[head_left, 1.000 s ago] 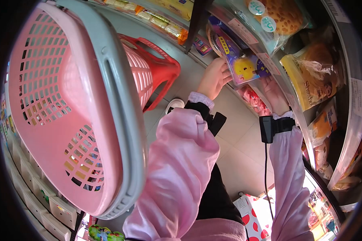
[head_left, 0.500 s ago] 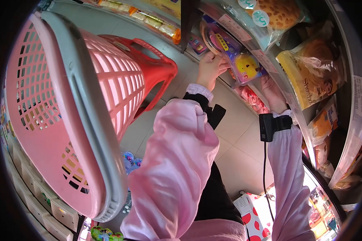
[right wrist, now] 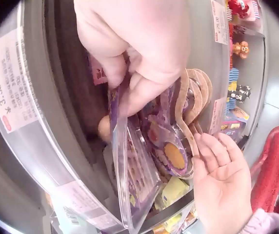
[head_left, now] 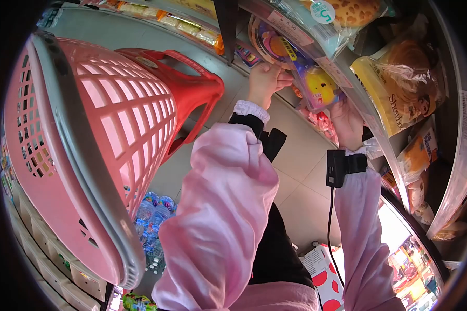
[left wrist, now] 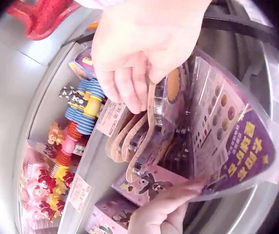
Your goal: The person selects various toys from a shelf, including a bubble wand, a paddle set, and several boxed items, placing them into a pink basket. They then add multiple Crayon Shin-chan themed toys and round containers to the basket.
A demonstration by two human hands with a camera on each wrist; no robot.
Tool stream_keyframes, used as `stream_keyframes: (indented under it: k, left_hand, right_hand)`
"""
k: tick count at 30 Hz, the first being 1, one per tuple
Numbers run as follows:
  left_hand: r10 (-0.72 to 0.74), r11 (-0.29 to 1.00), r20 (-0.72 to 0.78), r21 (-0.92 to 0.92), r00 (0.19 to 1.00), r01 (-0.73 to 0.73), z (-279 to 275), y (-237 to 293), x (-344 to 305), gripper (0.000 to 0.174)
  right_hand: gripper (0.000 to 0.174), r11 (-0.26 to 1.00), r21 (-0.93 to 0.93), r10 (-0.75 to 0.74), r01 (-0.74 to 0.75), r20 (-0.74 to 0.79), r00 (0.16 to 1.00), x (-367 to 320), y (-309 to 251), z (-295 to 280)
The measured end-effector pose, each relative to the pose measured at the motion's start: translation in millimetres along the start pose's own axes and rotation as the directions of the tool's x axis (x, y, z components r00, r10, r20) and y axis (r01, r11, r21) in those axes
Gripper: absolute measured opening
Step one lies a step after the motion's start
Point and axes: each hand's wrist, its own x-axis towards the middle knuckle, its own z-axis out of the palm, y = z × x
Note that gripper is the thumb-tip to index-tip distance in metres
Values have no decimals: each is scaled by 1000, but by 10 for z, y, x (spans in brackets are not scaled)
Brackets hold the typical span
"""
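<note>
Right, the right hand (right wrist: 139, 53) has the purple package (left wrist: 237, 131) by its edge, thumb and fingers closed in a pinch on the card and clear plastic. That package stands tilted at the front of the shelf, its printed side facing the left wrist camera, and from overhead a round yellow face shows through the plastic.

Over to the left hand (right wrist: 222, 180), and it's a looser affair: palm turned up, fingers relaxed and a little bent, fingertips meeting the wavy brown edge of the brown-edged packs (left wrist: 147, 141). Those packs stand in a close row just beside the purple one, with clear bubbles over purple insides.

Below them in the left wrist view sit pink boxes (left wrist: 154, 183) printed with a dark cartoon figure, and past the shelf's price labels (left wrist: 111, 119) there's a lower row: blue ribbed toys (left wrist: 83, 102), then little red and yellow figures (left wrist: 51, 185).

Up above, a yellow bread bag (head_left: 394, 103) lies on the next shelf, its wrapper shining. Off to the person's left, the pink basket (head_left: 124, 98) looms large, tipped on its side in the overhead view, a red plastic piece (head_left: 197, 83) beside it. Down behind the sleeve, bottles (head_left: 153, 223) with blue tops cluster near the floor (head_left: 296, 160).
</note>
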Motion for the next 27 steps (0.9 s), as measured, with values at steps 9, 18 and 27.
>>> stream_keyframes:
  k: [9, 18, 27]
  left_hand:
    - [28, 1000, -19, -1, 999, -28, 11, 11, 54, 19]
    - [4, 979, 41, -205, 999, 5, -44, 15, 82, 9]
    - [5, 976, 450, -195, 893, 92, 32, 104, -357, 30]
  right_hand:
    - [21, 974, -227, -29, -23, -224, 974, -460, 39, -159]
    - [23, 975, -223, -52, -17, -300, 953, -387, 472, -10]
    - [22, 962, -268, -96, 46, -177, 979, -431, 342, 31]
